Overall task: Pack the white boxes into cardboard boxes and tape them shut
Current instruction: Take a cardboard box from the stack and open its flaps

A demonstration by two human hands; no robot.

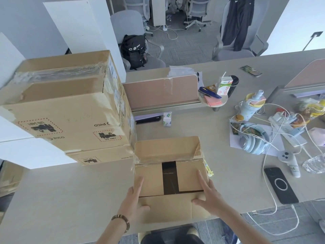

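Cardboard box [168, 175] on counter [70, 199], side flaps folded in; left hand [136, 199] and right hand [208, 194], fingers straight, press them flat, grip around nothing.

A black phone [280, 185] lies face down near the worktop's [70, 191] front edge, a white cable [274, 205] looping past it and over the edge. Just behind it rests a white controller [289, 162], and farther back pale blue headphones [253, 140] sit on a sheet of paper. A milk carton [225, 85] with a straw stands beside a dark tumbler [234, 83] by the pink desk divider [160, 92]. Beyond the worktop, a black backpack [134, 50] sits on a grey chair, and a dark jacket [237, 22] hangs over another chair.
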